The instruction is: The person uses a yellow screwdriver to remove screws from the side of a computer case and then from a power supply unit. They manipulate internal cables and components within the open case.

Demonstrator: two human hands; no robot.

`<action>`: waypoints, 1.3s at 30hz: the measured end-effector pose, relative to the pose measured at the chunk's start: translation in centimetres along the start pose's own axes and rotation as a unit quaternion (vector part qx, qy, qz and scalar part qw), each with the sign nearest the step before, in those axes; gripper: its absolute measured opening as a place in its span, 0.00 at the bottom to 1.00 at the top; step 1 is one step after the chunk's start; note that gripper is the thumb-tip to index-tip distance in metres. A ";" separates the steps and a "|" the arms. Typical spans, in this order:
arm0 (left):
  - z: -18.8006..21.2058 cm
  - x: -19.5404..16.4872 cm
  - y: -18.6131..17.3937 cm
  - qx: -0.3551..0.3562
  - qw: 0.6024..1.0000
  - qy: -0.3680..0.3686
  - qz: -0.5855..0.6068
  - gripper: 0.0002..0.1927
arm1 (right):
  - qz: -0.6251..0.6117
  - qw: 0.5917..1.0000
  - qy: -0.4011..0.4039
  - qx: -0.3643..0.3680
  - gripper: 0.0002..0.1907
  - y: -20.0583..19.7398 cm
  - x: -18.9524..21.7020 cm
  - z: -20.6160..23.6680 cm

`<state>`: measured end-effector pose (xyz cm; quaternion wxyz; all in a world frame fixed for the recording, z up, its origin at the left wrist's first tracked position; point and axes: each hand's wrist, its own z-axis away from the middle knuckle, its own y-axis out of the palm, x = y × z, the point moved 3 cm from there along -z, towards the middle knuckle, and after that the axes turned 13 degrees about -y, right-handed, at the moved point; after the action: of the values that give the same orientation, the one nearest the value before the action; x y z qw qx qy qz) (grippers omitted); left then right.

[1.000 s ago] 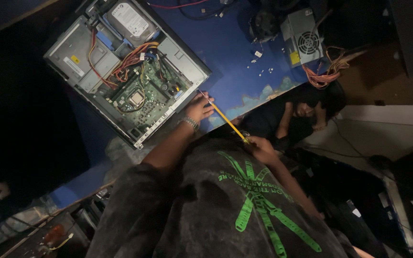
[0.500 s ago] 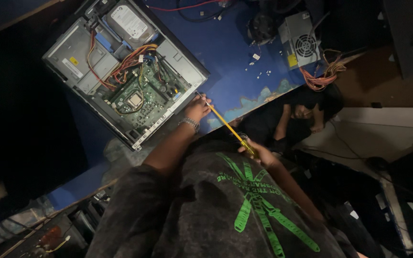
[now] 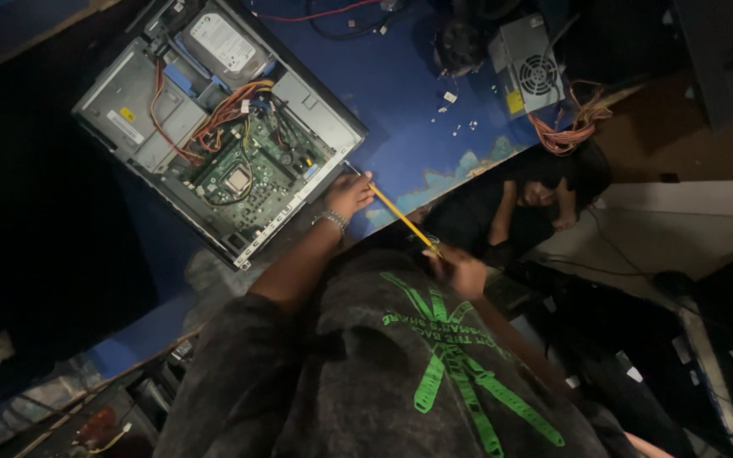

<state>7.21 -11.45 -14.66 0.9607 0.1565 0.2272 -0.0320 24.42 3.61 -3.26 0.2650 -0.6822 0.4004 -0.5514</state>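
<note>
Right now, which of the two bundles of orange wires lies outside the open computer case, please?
The bundle of orange wires on the desk edge beside the grey power supply; the other orange bundle runs inside the open case.

A white label with small dark print lies on the silver hard drive (image 3: 224, 41) at the far corner of the open computer case (image 3: 120, 93). A small yellow sticker (image 3: 127, 114) and a long white sticker (image 3: 124, 127) sit on the case's grey metal tray. A yellow sticker (image 3: 514, 103) marks the grey power box (image 3: 526, 69) at the blue table's (image 3: 400, 110) far edge.
</note>
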 end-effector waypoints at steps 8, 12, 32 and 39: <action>-0.7 0.2 -0.3 0.052 0.998 -0.022 0.037 0.12 | -0.342 0.920 0.157 0.113 0.19 1.1 -0.4 0.3; 0.2 0.1 -0.5 0.086 0.995 0.001 0.045 0.13 | -0.479 0.761 0.361 0.248 0.26 0.8 -0.1 1.0; 0.4 -0.9 -2.3 0.164 0.985 0.041 0.038 0.15 | -0.506 0.772 0.330 0.197 0.16 2.2 1.9 -0.3; 0.3 -0.9 -2.6 0.115 0.993 -0.040 -0.001 0.16 | -0.380 0.892 0.214 0.117 0.09 1.8 2.3 -1.0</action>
<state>6.20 -14.01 -14.71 0.9444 0.2647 0.1838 -0.0651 23.18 0.77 -3.19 0.0216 -0.6118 0.0905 -0.7855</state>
